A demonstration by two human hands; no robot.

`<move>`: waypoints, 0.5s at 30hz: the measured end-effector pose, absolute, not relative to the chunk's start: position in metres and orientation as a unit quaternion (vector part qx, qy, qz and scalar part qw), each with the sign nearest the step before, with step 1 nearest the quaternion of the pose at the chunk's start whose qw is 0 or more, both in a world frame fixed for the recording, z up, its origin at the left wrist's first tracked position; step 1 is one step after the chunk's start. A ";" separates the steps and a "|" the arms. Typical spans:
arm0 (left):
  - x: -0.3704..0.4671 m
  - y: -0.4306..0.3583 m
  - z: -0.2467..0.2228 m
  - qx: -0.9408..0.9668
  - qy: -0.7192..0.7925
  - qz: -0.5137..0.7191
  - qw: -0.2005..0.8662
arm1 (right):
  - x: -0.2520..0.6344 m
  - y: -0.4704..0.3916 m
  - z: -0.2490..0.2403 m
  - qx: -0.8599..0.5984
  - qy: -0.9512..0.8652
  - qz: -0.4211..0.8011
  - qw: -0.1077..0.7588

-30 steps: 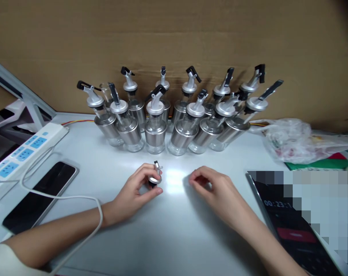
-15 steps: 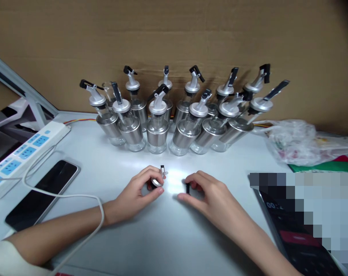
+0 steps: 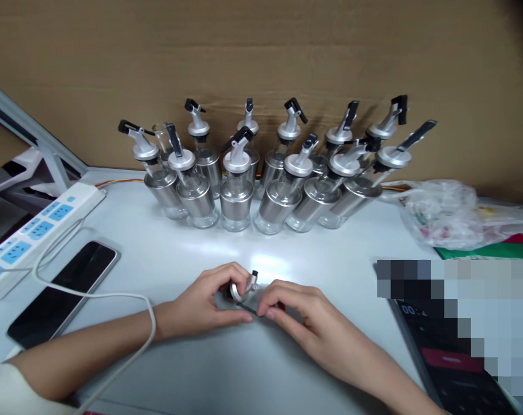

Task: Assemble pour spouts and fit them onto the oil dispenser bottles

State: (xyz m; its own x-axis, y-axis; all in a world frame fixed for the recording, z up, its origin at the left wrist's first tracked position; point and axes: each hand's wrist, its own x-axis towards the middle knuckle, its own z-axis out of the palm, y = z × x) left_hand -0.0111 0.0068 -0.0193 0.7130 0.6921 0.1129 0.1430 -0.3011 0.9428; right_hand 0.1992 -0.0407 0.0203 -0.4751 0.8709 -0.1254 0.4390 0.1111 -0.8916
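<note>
My left hand (image 3: 220, 297) grips a silver bottle pourer spout (image 3: 236, 293) with a black tip, tilted just above the table. The bent fingers wrap its round base, while the thumb stretches out below it. My right hand (image 3: 294, 308) pinches a thin black lever (image 3: 249, 310) between thumb and index finger. The lever points left, its far end close to the pourer's base; whether they touch I cannot tell. Behind both hands stand glass-and-steel oil bottles (image 3: 236, 199), several in two rows, most topped with silver pourers and black levers.
A white power strip (image 3: 41, 230) and a dark phone (image 3: 65, 294) lie on the left, with a white cable (image 3: 101, 294) crossing over my left forearm. On the right are plastic bags (image 3: 443, 213) and another phone (image 3: 447, 351). A cardboard wall (image 3: 261, 52) closes off the back.
My right hand has moved left, bringing the black lever beside the pourer. The pourer has tilted and shifted slightly right and toward me in my left hand. The bottles have stayed put.
</note>
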 end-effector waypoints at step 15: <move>-0.012 0.006 -0.017 0.764 0.307 0.189 0.534 | 0.186 -0.043 0.013 -0.530 -0.672 0.438 0.275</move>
State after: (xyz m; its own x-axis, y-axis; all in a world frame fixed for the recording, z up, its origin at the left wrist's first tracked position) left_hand -0.0121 0.0060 -0.0172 0.7399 0.6716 -0.0395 0.2678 -0.2402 0.9331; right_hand 0.1861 -0.0428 0.0132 -0.2865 0.9533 -0.0956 0.4714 0.0533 -0.8803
